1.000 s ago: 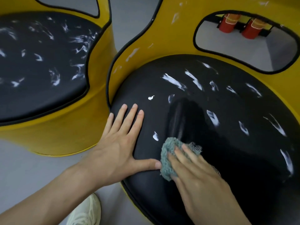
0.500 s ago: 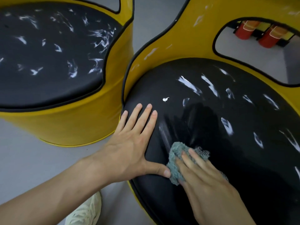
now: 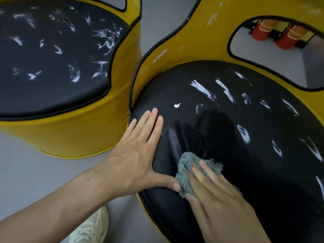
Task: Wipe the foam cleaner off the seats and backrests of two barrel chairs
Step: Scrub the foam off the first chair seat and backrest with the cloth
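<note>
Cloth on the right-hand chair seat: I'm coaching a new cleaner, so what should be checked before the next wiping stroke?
1. The cloth sits under the right hand, fingers flat on it: ok.
2. The left hand lies flat on the seat, bracing the chair: ok.
3. Its thumb is out of the cloth's way: not ok, the tip lies right against the cloth.
4. This seat is free of foam streaks: not ok, many remain ahead and to the right.
5. The other chair's seat is wiped: not ok, foam all over it.
6. The cloth's underside is clean enough: cannot tell, hidden.
</note>
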Motion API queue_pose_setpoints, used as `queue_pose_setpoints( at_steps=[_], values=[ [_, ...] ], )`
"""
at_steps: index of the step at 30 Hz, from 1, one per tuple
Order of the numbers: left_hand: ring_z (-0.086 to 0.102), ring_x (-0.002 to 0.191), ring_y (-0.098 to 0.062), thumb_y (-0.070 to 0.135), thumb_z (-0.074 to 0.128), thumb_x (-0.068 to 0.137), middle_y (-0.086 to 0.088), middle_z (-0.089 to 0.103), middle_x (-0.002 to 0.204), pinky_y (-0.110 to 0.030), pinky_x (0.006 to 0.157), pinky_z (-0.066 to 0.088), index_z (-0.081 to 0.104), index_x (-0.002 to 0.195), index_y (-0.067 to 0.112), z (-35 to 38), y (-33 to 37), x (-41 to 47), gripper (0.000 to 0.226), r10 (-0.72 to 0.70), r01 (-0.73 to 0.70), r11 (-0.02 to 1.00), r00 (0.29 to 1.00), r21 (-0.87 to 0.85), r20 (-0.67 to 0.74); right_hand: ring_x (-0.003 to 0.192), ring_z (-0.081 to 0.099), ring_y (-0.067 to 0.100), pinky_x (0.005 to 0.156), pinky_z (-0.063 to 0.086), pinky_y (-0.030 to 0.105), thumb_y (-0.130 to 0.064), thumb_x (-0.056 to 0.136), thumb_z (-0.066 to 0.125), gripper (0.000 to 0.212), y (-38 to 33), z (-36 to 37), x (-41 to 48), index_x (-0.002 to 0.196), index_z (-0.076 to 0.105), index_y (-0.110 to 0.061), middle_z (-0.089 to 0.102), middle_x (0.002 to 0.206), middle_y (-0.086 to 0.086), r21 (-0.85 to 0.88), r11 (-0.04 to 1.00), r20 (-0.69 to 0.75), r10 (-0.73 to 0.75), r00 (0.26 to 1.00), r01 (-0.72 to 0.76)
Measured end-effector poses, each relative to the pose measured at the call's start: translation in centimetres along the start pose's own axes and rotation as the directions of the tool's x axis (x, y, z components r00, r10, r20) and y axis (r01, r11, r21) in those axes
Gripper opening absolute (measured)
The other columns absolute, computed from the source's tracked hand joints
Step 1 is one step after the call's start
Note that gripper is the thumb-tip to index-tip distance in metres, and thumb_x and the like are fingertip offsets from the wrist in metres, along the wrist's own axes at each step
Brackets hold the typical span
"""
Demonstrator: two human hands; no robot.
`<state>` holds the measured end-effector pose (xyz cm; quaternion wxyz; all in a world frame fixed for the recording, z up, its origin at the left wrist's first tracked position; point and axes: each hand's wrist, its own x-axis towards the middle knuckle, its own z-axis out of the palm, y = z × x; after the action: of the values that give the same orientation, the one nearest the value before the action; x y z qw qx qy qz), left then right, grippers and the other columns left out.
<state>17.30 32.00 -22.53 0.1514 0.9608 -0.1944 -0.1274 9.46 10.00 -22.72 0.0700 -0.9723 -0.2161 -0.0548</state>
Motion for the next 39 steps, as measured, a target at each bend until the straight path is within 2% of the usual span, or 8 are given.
queue_pose_setpoints(
  at_steps=[8, 13, 17, 23, 27, 32, 36, 39],
  values=[
    [-0.043, 0.139, 0.004, 0.104, 0.031, 0.056, 0.015, -0.046, 0.155, -0.022, 0.119, -0.021, -0.034, 0.151, 0.025, -0.1, -0.9, -0.1, 0.14, 0.009, -0.016, 0.984, 0.999, -0.178, -0.04, 0.138, 0.049, 0.024, 0.11, 0.044, 0.04, -0.037, 0.098, 0.028, 0.056, -0.7, 1.8, 10.5, 0.137, 0.061, -0.013, 0.059, 0.142, 0.004, -0.018, 0.999, -0.003, 0.046, 0.999, -0.046],
    [-0.039, 0.141, 0.005, 0.101, 0.024, 0.064, 0.016, -0.041, 0.158, -0.022, 0.121, -0.018, -0.03, 0.154, 0.026, 0.0, -1.0, -0.2, 0.129, 0.011, -0.025, 0.982, 0.997, -0.188, -0.078, 0.136, 0.05, 0.016, 0.11, 0.036, 0.029, -0.036, 0.103, 0.029, 0.049, -1.1, 0.5, 3.4, 0.132, 0.066, -0.019, 0.062, 0.139, -0.004, -0.037, 0.999, 0.012, 0.036, 0.999, -0.035],
    [-0.031, 0.143, 0.01, 0.094, 0.02, 0.075, 0.022, -0.031, 0.161, -0.016, 0.12, -0.015, -0.023, 0.156, 0.03, -0.1, -1.1, -0.4, 0.112, 0.007, -0.041, 0.96, 0.992, -0.279, -0.124, 0.136, 0.05, 0.021, 0.105, 0.037, 0.037, -0.038, 0.109, 0.016, 0.059, -1.2, 0.7, 1.4, 0.133, 0.066, -0.017, 0.061, 0.141, -0.001, -0.026, 1.0, -0.018, 0.011, 1.0, -0.011],
    [-0.012, 0.145, 0.019, 0.076, 0.018, 0.09, 0.038, -0.008, 0.157, -0.002, 0.114, -0.005, -0.003, 0.155, 0.042, 0.5, -1.0, -0.2, 0.076, -0.146, -0.01, 0.845, 0.958, -0.535, -0.247, 0.151, 0.027, 0.024, 0.117, 0.034, 0.046, -0.032, 0.101, 0.019, 0.059, -2.5, 2.8, 11.4, 0.153, 0.042, -0.017, 0.04, 0.158, 0.004, 0.017, 0.998, 0.04, 0.058, 0.997, -0.059],
    [-0.025, 0.146, 0.009, 0.086, 0.021, 0.084, 0.024, -0.022, 0.164, -0.014, 0.118, -0.008, -0.007, 0.159, 0.035, 1.4, -1.9, 0.3, 0.095, -0.137, 0.033, 0.911, 0.965, -0.412, -0.225, 0.141, 0.044, 0.021, 0.111, 0.043, 0.041, -0.035, 0.104, 0.027, 0.052, -1.9, 1.8, 8.3, 0.142, 0.057, -0.016, 0.054, 0.147, 0.001, -0.031, 0.997, 0.013, 0.071, 0.997, -0.071],
    [-0.034, 0.144, 0.005, 0.102, 0.036, 0.062, 0.024, -0.038, 0.158, -0.025, 0.121, -0.007, -0.02, 0.158, 0.033, 0.8, -2.5, 0.1, 0.131, -0.079, 0.028, 0.935, 0.988, -0.352, -0.131, 0.138, 0.046, 0.018, 0.111, 0.028, 0.032, -0.041, 0.108, 0.015, 0.06, -0.1, 0.5, 0.9, 0.135, 0.063, -0.016, 0.06, 0.141, 0.0, -0.041, 0.999, -0.009, 0.014, 1.0, -0.014],
    [-0.036, 0.142, 0.007, 0.102, 0.041, 0.057, 0.026, -0.041, 0.155, -0.021, 0.118, -0.008, -0.023, 0.156, 0.035, 0.6, -2.6, 0.1, 0.136, -0.081, 0.039, 0.938, 0.991, -0.344, -0.11, 0.142, 0.043, 0.024, 0.114, 0.036, 0.038, -0.035, 0.101, 0.03, 0.052, 0.0, 1.2, 5.9, 0.14, 0.058, -0.014, 0.055, 0.146, 0.003, -0.008, 1.0, 0.027, -0.019, 0.999, 0.019],
    [-0.037, 0.142, 0.007, 0.101, 0.044, 0.053, 0.029, -0.042, 0.154, -0.02, 0.117, -0.009, -0.024, 0.155, 0.037, 0.8, -2.6, -0.1, 0.138, -0.088, 0.046, 0.934, 0.991, -0.354, -0.103, 0.148, 0.033, 0.023, 0.117, 0.03, 0.041, -0.04, 0.1, 0.019, 0.061, -0.2, 1.7, 11.4, 0.149, 0.047, -0.018, 0.044, 0.156, 0.002, -0.004, 1.0, 0.064, -0.008, 0.998, 0.008]
  ],
)
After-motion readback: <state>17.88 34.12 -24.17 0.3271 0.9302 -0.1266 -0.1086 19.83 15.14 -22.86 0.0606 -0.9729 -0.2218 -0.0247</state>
